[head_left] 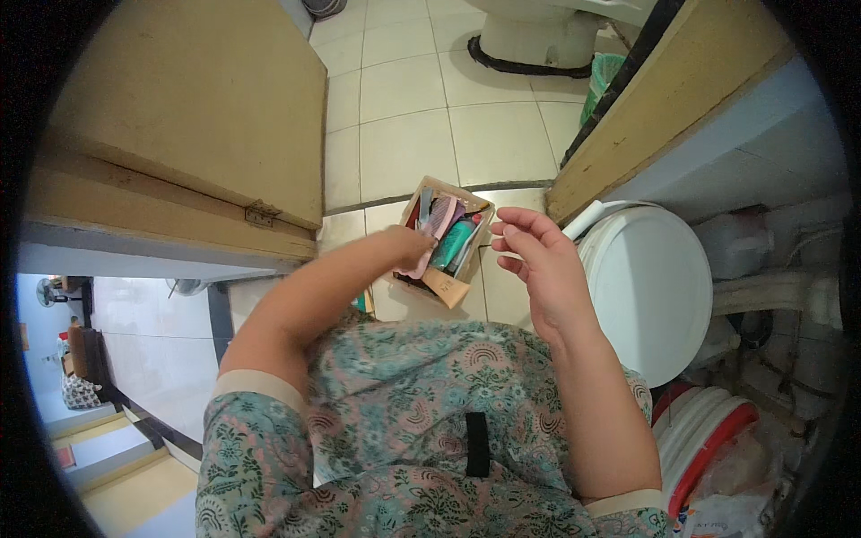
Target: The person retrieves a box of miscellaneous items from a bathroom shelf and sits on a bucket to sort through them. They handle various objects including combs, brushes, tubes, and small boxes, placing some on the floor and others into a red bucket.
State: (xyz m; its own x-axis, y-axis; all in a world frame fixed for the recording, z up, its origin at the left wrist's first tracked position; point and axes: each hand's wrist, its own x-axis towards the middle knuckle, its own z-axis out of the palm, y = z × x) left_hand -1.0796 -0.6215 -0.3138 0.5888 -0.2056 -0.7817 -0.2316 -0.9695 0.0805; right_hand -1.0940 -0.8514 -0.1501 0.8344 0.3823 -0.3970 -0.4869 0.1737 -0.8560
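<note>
The flr. is of cream tiles w/ thin dark lines. At L stands a yellowish door; at top, a white toilet base. Adj. rm. has shiny pale flr.

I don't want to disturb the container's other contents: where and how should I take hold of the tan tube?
Probably pinch the broad, flat-looking end of the tan tube, coming from the near right: that end juts over the near rim of the container, and the empty right hand is on that side.
</note>
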